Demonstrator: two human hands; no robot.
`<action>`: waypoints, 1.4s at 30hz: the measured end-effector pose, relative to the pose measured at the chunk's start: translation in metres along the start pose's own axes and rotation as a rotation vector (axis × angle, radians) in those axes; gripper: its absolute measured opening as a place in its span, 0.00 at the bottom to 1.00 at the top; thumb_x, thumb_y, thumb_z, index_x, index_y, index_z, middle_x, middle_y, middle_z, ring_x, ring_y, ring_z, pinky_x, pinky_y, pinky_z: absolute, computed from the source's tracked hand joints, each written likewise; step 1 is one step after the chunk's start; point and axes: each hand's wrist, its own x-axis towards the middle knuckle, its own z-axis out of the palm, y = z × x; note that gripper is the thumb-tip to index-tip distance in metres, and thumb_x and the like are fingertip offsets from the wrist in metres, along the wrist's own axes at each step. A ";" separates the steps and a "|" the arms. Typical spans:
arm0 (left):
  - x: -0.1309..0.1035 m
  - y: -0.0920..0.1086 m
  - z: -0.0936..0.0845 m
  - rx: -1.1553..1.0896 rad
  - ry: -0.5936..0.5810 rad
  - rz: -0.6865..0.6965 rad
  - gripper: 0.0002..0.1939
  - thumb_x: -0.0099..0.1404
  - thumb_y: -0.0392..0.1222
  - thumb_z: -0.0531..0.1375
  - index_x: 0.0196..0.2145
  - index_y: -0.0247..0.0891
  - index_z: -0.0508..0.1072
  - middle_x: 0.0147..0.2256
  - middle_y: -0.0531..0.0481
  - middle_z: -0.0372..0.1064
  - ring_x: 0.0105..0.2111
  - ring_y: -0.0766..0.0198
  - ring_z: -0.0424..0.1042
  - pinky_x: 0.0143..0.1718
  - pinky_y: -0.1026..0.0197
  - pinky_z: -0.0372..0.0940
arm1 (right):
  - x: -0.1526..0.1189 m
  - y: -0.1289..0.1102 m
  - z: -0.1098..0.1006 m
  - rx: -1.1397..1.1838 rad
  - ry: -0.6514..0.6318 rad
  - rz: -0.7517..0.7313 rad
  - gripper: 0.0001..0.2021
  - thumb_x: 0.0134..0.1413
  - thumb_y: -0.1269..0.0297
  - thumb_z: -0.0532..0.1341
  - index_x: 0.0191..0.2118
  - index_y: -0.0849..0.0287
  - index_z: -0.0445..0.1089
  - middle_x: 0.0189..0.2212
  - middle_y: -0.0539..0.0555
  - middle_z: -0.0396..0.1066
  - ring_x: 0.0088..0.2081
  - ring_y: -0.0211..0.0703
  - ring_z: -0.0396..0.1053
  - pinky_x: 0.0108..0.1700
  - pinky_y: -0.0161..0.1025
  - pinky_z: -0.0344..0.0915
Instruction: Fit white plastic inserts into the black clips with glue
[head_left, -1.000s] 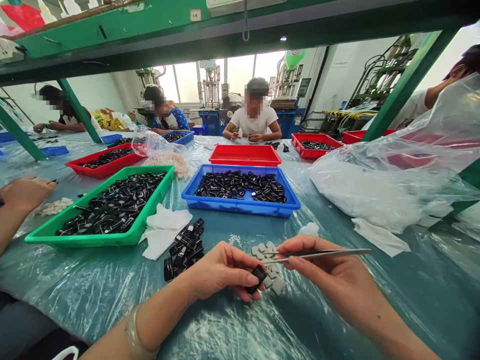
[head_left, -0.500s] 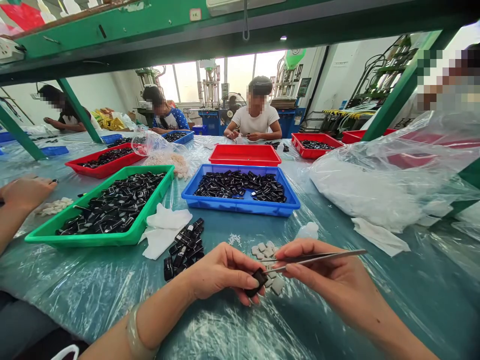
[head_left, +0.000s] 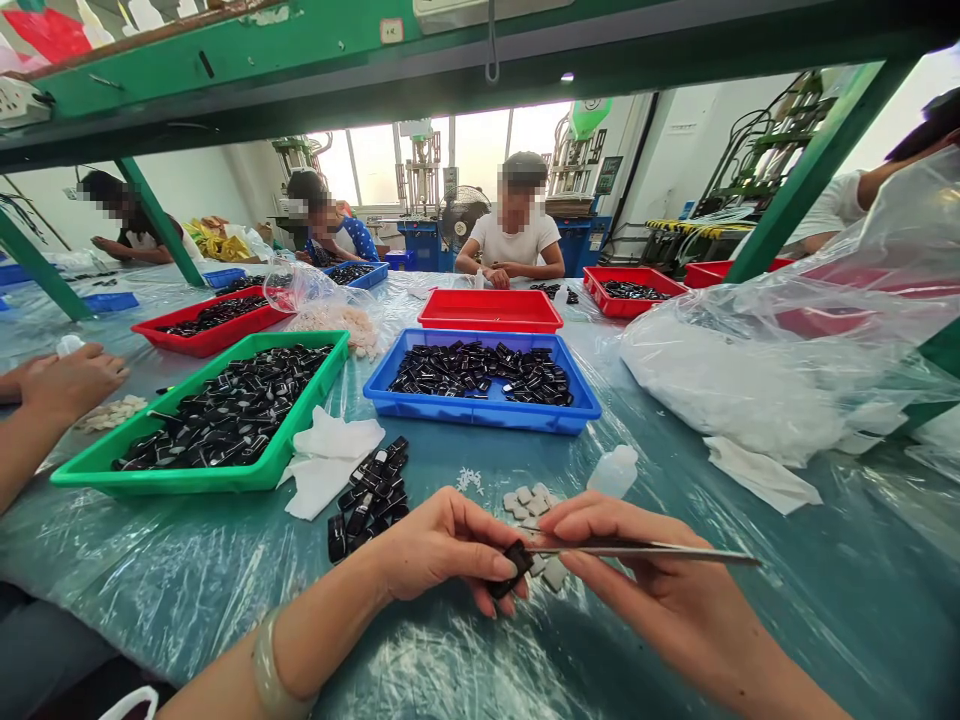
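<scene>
the left hand (head_left: 457,550) grips a black part (head_left: 514,568), seemingly to steady it for the tweezers (head_left: 645,550) pinched in the right hand (head_left: 649,570) beside it.

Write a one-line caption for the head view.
Left hand holds a black part, right hand tweezers at its edge, before a blue tray.

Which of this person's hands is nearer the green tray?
The left hand, right of the green tray and nearer the camera; the right hand is farther right.
</scene>
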 end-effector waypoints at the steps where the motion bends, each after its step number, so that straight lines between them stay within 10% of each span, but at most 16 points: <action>1: 0.000 -0.001 -0.001 -0.001 0.000 0.006 0.12 0.52 0.40 0.65 0.32 0.29 0.78 0.27 0.45 0.72 0.25 0.67 0.71 0.22 0.70 0.66 | 0.000 0.000 0.001 -0.021 -0.015 -0.034 0.05 0.55 0.70 0.57 0.34 0.56 0.69 0.34 0.53 0.73 0.36 0.40 0.72 0.37 0.33 0.70; 16: -0.001 0.002 0.000 -0.027 0.040 0.028 0.12 0.51 0.41 0.65 0.32 0.28 0.78 0.27 0.44 0.73 0.24 0.68 0.71 0.22 0.70 0.66 | -0.007 0.007 0.000 -0.094 -0.107 -0.235 0.13 0.57 0.78 0.53 0.41 0.52 0.64 0.43 0.52 0.71 0.40 0.37 0.71 0.40 0.31 0.68; 42: -0.001 -0.001 -0.001 -0.060 -0.043 0.007 0.13 0.51 0.40 0.66 0.34 0.28 0.78 0.28 0.44 0.73 0.24 0.68 0.71 0.21 0.70 0.66 | 0.002 -0.004 -0.007 0.176 -0.035 0.026 0.05 0.56 0.67 0.58 0.33 0.57 0.71 0.35 0.55 0.74 0.38 0.45 0.73 0.37 0.36 0.72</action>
